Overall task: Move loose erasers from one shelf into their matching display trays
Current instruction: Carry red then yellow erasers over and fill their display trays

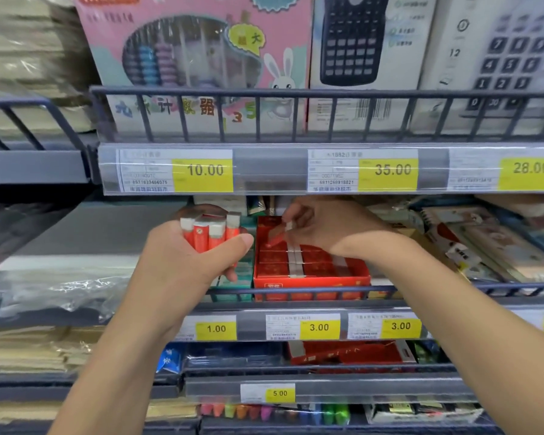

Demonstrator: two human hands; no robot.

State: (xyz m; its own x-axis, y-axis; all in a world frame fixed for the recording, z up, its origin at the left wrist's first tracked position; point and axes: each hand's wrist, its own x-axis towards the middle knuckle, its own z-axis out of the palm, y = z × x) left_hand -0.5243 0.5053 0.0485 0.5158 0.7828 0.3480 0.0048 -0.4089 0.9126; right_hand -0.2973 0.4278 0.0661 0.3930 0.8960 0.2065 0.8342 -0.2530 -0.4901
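- Left hand (182, 255): fingers curled round a bunch of erasers (208, 231), orange-red sleeves with white ends up, held upright in front of the middle shelf (296, 304).
- Right hand (327, 229): pinching one eraser (280, 232) between thumb and fingertips, tilted, just over the back of the red tray (311, 279).
- Red tray: stands on the middle shelf behind the rail, just right of the left hand; rows of red erasers with white ends lie flat inside it, packed side by side.
- Pinched eraser: blurred; cannot tell whether it touches the rows below.
- Teal box (236, 277): left of the tray, partly hidden behind the left hand.
- Price tags (319, 327): along the shelf edge, below the tray.
- Hands near each other, not touching.
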